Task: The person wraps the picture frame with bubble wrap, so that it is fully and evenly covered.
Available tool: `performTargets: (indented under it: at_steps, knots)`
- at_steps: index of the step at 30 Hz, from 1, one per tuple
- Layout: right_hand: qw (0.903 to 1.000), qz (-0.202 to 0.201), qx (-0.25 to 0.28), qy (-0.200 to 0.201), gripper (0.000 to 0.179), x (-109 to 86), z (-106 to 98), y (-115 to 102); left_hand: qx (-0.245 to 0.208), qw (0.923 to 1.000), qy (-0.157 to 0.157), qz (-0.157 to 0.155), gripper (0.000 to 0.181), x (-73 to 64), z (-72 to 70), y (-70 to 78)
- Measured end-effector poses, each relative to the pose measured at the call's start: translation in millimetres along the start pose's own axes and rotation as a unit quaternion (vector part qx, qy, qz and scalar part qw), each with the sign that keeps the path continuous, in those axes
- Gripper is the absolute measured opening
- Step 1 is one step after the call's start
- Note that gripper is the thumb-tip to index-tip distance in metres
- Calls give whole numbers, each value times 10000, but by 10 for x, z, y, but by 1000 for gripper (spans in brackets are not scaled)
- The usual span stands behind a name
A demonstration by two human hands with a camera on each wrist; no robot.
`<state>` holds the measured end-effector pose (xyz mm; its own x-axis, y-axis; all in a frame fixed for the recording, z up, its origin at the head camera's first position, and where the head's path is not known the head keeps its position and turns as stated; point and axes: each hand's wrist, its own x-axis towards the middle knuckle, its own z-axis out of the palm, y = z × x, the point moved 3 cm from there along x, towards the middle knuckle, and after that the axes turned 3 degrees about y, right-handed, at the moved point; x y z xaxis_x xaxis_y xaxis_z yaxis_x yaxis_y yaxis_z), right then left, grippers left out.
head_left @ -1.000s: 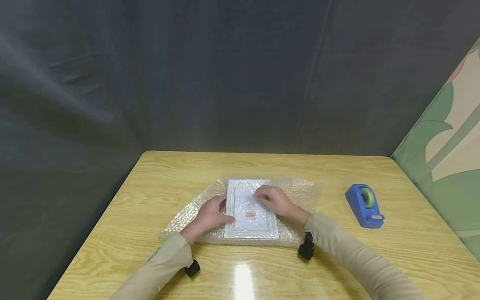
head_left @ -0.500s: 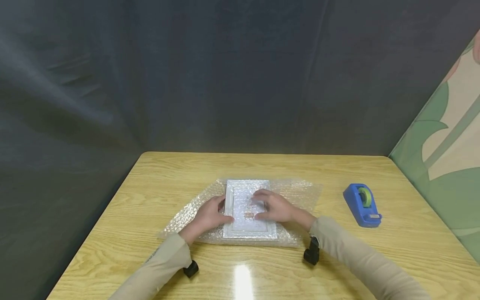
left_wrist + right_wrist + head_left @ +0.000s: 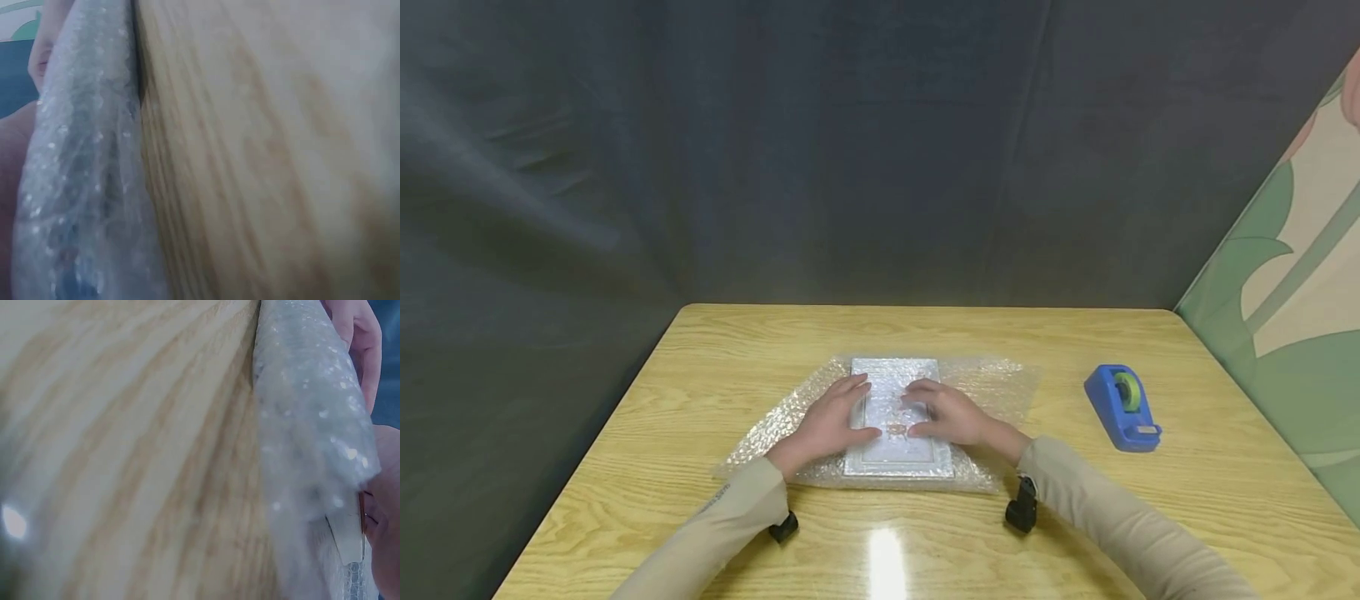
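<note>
A white picture frame (image 3: 898, 458) lies flat near the middle of the table, with clear bubble wrap (image 3: 775, 433) over it and spread out to both sides. My left hand (image 3: 826, 417) rests on the wrapped frame's left part, thumb and fingers spread. Over its right part lies my right hand (image 3: 953, 415), fingers loosely bent and thumb stretched toward the left thumb. In the left wrist view the bubble wrap (image 3: 81, 156) covers the near edge. The right wrist view shows a loose corner of bubble wrap (image 3: 312, 425) and a white edge beneath it, beside my palm (image 3: 389, 506).
A blue tape dispenser (image 3: 1123, 408) with a green-yellow roll stands to the right on the wooden table (image 3: 760, 333). A dark curtain (image 3: 880, 150) hangs behind and to the left. A floral panel (image 3: 1300, 333) borders the right side.
My left hand has moved from the frame's left edge up and rightward onto its top. The right thumb has spread away from its fingers, and the right hand has shifted slightly nearer.
</note>
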<state>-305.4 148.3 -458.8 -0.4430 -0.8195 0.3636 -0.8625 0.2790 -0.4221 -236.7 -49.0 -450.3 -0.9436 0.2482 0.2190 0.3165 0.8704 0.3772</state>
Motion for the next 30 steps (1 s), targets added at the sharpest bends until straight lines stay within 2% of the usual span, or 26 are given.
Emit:
performTargets:
  at_steps: [3,6,11,19,24,30]
  knots:
    - [10000,-5,-2,12,48,-10,0,-2,197,9991,-273,272,73,40,44,26]
    - [10000,-57,14,36,49,-8,-4,-9,222,9979,-492,366,69,56,56,39]
    - [9999,-152,-14,67,49,-1,-6,-10,401,9966,-640,333,67,66,58,53]
    - [10000,22,24,-71,51,11,-43,-44,565,9957,-708,208,67,76,105,35]
    - [9996,227,162,45,50,-37,-195,-79,579,9954,-737,184,67,80,100,48]
    - [9955,635,307,640,45,-250,-513,15,562,9952,-780,174,67,69,80,81]
